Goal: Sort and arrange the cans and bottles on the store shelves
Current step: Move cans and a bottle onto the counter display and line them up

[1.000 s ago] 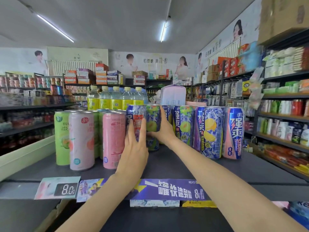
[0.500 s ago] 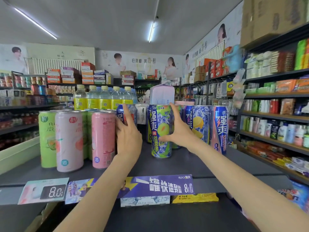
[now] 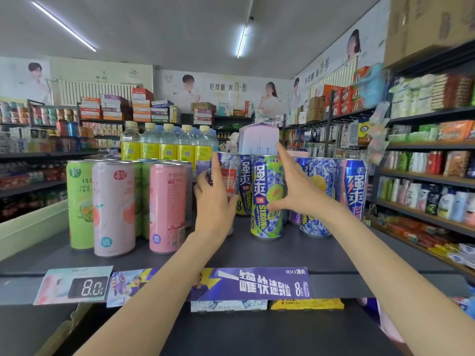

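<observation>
Two bare forearms rose from the bottom edge, elbows cut off below the view. Nearest lay the dark grey shelf [image 3: 295, 255], its front lip carrying a purple paper banner [image 3: 253, 283] and a pale price tag [image 3: 74, 285] reading 8.0; cartons on the level beneath were mostly hidden by that lip.

The left hand [image 3: 214, 199] gripped a tall blue-and-white can with a red label [image 3: 226, 173], thumb up the can's left side and fingers wrapped round its front, so the lower half of that can could not be seen. The right hand [image 3: 298, 187] was spread wide, forefinger pointing up and thumb stretched across to touch the front of a green-and-blue can with a melon picture [image 3: 264, 199], which stood upright on the shelf just beside the held can. Whether the other right fingers touched anything was unclear.

Left of the hands stood a slim pink can [image 3: 167, 209], a pale lilac can with a peach picture [image 3: 113, 209] and a light green can [image 3: 79, 204], with more cans half hidden behind them. Right of the hands, a blue can with a lemon picture [image 3: 318, 196] and a blue can with a lightning mark [image 3: 356, 186] were partly covered by the right wrist.

Further back a row of clear bottles with yellow labels [image 3: 167, 145] showed only their upper halves, and a lilac carton [image 3: 258, 140] rose behind the cans. The far shelves [image 3: 431, 176] held blurred goods
</observation>
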A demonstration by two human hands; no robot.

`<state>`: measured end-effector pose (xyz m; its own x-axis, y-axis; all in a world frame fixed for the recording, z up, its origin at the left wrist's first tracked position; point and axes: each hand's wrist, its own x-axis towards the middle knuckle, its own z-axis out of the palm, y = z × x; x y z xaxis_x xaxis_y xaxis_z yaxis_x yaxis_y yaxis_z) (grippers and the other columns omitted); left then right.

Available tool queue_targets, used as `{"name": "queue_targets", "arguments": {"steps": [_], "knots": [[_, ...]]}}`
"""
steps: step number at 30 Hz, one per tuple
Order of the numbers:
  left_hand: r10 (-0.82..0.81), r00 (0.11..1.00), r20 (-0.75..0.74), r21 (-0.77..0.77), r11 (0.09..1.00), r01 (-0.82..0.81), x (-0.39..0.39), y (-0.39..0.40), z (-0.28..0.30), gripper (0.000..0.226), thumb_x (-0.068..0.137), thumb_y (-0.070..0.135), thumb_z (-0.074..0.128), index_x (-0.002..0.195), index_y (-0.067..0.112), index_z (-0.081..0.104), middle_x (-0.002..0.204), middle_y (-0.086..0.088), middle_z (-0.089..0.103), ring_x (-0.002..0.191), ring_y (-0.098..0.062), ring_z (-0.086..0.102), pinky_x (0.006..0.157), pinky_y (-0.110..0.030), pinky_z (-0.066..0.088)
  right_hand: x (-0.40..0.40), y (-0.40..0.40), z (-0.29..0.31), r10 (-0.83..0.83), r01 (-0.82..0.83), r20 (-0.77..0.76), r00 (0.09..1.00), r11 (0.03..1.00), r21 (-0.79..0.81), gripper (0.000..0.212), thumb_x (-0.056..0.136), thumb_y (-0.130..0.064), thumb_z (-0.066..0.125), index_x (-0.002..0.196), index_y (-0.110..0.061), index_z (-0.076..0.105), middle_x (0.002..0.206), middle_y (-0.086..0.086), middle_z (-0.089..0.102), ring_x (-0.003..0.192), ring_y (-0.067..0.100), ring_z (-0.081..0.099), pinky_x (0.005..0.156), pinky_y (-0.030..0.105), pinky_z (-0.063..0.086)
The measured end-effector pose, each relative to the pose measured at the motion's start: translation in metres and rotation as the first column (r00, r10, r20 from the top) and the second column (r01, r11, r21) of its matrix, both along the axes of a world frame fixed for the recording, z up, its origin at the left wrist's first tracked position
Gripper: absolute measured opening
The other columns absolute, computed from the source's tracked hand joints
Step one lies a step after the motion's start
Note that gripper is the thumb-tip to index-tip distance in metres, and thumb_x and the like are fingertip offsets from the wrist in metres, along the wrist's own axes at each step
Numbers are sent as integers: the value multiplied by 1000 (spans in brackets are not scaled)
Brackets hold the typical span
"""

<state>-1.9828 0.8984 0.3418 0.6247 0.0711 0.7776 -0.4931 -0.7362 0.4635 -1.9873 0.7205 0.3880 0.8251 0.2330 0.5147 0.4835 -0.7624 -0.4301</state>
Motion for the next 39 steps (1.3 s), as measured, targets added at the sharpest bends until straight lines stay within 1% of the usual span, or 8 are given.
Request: {"name": "queue_targets", "arguments": {"steps": [3,10,12,16,23,32,37,39], "knots": [[-58,998,-23,-39,998,57,-2,4,-2,100,83,14,67,147,20,-9,142,-20,28,125,-37,38,100,-43,34,-4,14,1,-85,94,94,992,991,-96,117,67,-23,84,148,-37,1,155,5,-5,139,29,23,106,40,31],[-74,925,-372,-7,997,77,-2,14,-18,113,81,13,68,142,20,-27,132,-20,49,112,-35,55,91,-40,44,-5,12,5,-141,147,115,983,988,-51,102,64,-25,85,142,-28,20,146,5,18,124,26,43,86,32,36],[-74,925,-373,17,996,87,2,16,-15,115,80,16,70,142,22,-26,130,-20,48,111,-35,55,90,-40,44,-8,5,9,-147,156,95,985,983,-101,102,64,-24,85,142,-28,19,147,2,21,127,21,40,86,29,32],[-43,917,-397,89,992,85,4,14,-9,115,79,18,71,143,25,-25,131,-20,40,111,-34,53,91,-39,42,-9,-10,19,-128,132,41,991,984,-122,102,63,-15,86,142,-25,22,146,4,26,130,25,38,102,46,41],[33,923,-383,156,987,29,13,-5,-9,116,81,24,70,141,20,-29,131,-22,37,110,-38,53,92,-42,42,-13,-1,12,-179,231,179,967,912,-340,112,66,-30,83,149,-21,8,156,-3,-3,144,20,4,109,48,27],[75,925,-373,224,975,11,38,-20,-9,113,83,26,68,141,15,-29,127,-19,47,111,-33,53,92,-42,42,-2,-9,6,-187,297,307,933,883,-363,115,60,-36,86,147,-23,12,150,3,14,138,25,20,104,46,40],[66,934,-351,186,983,0,44,-24,-13,110,83,27,67,143,18,-25,127,-18,46,112,-35,53,91,-43,42,-1,-11,7,-169,299,329,929,868,-397,114,66,-39,82,149,-27,4,153,0,7,140,24,17,100,45,43],[58,937,-345,172,985,2,45,-25,-17,108,84,27,66,144,19,-24,129,-18,44,113,-37,51,92,-45,41,0,-8,3,-163,267,282,945,885,-381,119,65,-40,82,149,-31,-1,154,-3,0,133,29,28,96,42,43]]}}
